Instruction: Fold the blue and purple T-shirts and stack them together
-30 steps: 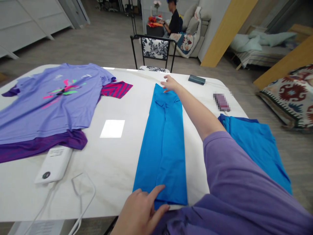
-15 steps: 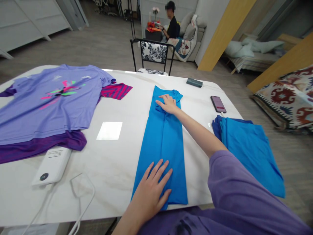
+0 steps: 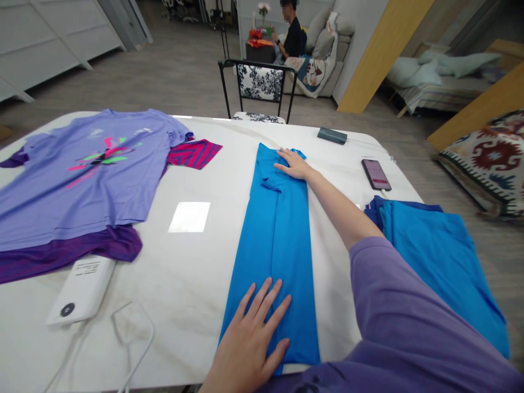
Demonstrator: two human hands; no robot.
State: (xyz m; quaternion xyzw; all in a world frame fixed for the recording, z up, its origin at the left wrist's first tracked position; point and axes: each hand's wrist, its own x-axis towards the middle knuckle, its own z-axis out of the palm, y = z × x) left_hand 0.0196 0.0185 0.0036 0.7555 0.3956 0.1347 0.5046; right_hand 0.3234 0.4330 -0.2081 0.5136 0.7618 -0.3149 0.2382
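Observation:
A blue T-shirt (image 3: pixel 268 234), folded into a long narrow strip, lies lengthwise across the white table (image 3: pixel 188 284). My left hand (image 3: pixel 254 327) rests flat on its near end, fingers spread. At the far end, by the collar, my right hand (image 3: pixel 295 165) lies on the shirt with its fingers stretched out. A folded sleeve shows just left of that hand. To the right of my right arm is a stack of folded blue shirts (image 3: pixel 434 256), with darker blue cloth beneath the top one.
On the left lies a spread lavender T-shirt (image 3: pixel 110 180) over purple garments. Near it are a white power bank (image 3: pixel 84 289) and cable. A phone (image 3: pixel 375 174) and a dark box (image 3: pixel 332 135) sit at the far right. Beyond are a chair (image 3: pixel 261 84) and a seated person (image 3: pixel 292 35).
My right hand has slid right and slightly up along the shirt's collar end, uncovering more of the folded sleeve. My left hand stays on the near end. The view has shifted a little.

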